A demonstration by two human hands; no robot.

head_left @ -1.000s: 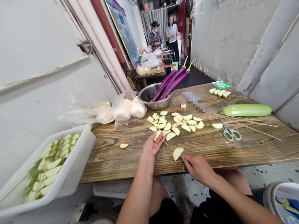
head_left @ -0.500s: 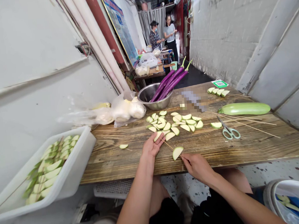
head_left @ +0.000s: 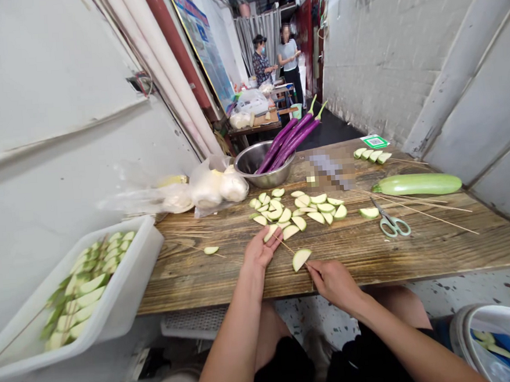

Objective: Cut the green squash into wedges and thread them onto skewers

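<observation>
My left hand (head_left: 258, 252) lies palm up over the table's front half, its fingers around a half-round zucchini slice (head_left: 270, 233). Pinched in my right hand (head_left: 334, 279) is the near end of a thin wooden skewer (head_left: 287, 247), which points left and away toward that slice. One zucchini slice (head_left: 302, 260) is threaded on it, close to my right fingers. Whether the tip has entered the slice in my left hand I cannot tell. Just beyond my left fingers lies a loose pile of cut zucchini slices (head_left: 325, 208).
On the wooden table (head_left: 192, 285) are scissors (head_left: 394, 225), a whole zucchini (head_left: 416, 184), loose skewers (head_left: 440, 216) and a steel bowl (head_left: 247, 171) with purple eggplants (head_left: 289, 144). A white bin (head_left: 132, 281) of skewered slices stands left; a bucket (head_left: 461, 339) lower right. Two people stand far back.
My right hand has moved slightly left and up, taking the skewer and its slice a little nearer my left hand. My left hand has barely shifted.
</observation>
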